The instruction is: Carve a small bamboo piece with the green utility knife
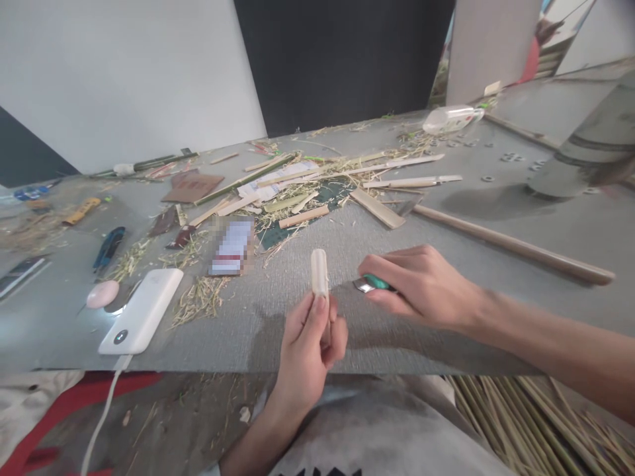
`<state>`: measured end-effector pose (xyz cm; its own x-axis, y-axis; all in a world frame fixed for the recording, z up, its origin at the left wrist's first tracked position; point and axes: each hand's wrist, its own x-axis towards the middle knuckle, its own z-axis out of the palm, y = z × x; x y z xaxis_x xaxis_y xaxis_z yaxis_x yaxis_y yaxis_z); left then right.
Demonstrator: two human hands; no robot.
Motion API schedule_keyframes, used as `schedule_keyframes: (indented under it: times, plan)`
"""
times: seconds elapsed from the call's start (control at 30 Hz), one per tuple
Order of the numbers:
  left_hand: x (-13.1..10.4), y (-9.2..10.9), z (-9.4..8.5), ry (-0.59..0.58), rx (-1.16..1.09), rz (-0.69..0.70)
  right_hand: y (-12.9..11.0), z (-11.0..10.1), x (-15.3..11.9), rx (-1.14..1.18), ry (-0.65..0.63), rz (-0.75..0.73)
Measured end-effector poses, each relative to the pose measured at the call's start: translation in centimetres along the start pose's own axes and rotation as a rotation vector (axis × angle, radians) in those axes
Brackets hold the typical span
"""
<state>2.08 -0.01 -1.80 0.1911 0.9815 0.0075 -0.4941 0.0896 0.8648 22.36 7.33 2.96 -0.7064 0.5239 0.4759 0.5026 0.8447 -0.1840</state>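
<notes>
Between the thumb and fingers of my left hand (pixel 310 340) a short pale bamboo strip (pixel 319 271) stands nearly upright, its rounded end pointing away from me. My right hand (pixel 421 284) is closed around a green utility knife (pixel 376 281). The knife's short blade (pixel 364 285) points left toward the strip, with a gap between them. Both hands are above the front part of the grey table (pixel 278 297). Beyond them lie a flat bamboo piece (pixel 378 208) and a smaller bamboo stick (pixel 303 217) among shavings.
Left of my hands are a phone (pixel 232 246), a white power bank (pixel 143 311) with a cable, and a blue cutter (pixel 109 248). A long wooden rod (pixel 516 244) and a large cylinder (pixel 585 145) stand or lie at right. A plastic bottle (pixel 451 119) rests farther back.
</notes>
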Motion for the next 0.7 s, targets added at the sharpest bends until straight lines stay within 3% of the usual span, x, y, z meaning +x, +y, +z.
schedule_keyframes:
  times: [0.27,0.7]
  plan:
    - [0.05,-0.19,-0.18,-0.083,0.022,0.002,0.19,0.09,-0.29,0.015,-0.019,0.043]
    - [0.01,-0.06,-0.12,-0.094,0.012,0.020,0.05,-0.09,-0.26,0.116,-0.084,0.057]
